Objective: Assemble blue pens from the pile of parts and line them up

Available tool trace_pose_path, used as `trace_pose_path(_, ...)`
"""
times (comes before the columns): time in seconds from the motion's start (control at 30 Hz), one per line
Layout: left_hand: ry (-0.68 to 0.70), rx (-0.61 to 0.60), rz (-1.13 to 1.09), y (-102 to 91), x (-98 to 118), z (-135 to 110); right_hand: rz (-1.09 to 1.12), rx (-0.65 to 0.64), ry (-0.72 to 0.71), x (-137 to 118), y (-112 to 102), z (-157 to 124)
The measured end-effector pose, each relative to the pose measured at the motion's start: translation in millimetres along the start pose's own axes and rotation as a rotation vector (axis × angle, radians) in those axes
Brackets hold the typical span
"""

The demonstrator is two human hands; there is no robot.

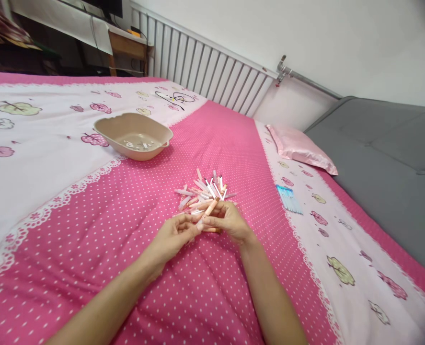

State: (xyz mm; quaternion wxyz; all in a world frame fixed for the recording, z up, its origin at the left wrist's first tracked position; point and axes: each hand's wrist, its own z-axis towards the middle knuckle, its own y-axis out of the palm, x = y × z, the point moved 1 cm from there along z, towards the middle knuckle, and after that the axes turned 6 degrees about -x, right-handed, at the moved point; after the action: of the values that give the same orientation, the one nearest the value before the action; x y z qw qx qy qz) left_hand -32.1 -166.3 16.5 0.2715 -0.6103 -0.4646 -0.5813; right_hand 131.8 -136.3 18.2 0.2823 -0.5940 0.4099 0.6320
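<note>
Both my hands meet over the pink dotted bedspread (100,225), just in front of a pile of small pink, peach and white tubes (205,191). My right hand (230,221) is closed round a peach tube (210,208) that points up and away. My left hand (172,235) pinches the near, pale end of that same tube with its fingertips. More tubes seem to lie under my right hand's fingers.
A beige oval basin (133,135) with a few small pieces inside stands at the back left. A bundle of blue sticks (289,198) lies to the right. A pink pillow (300,149), a white radiator (205,67) and a grey sofa (384,163) border the bed.
</note>
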Motion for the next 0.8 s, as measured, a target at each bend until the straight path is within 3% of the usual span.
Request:
trace_pose_path(0.17,-0.092,-0.182,-0.039,4.3,1,-7,0.009,0.040,-0.048,-4,-4,-1)
trace_pose_path(0.27,-0.113,-0.218,-0.065,4.0,-2,-7,0.015,0.025,-0.041,-3,-5,-2)
trace_pose_path(0.57,0.020,-0.059,0.106,0.5,2,-2,0.021,-0.010,-0.032,-2,-3,-2)
trace_pose_path(0.73,0.102,0.231,0.429,-2.6,-7,-1,-0.007,0.009,-0.009,-3,2,-2)
trace_pose_path(0.8,0.111,0.285,0.475,-3.0,-7,-2,-0.006,0.026,0.002,-3,3,-1)
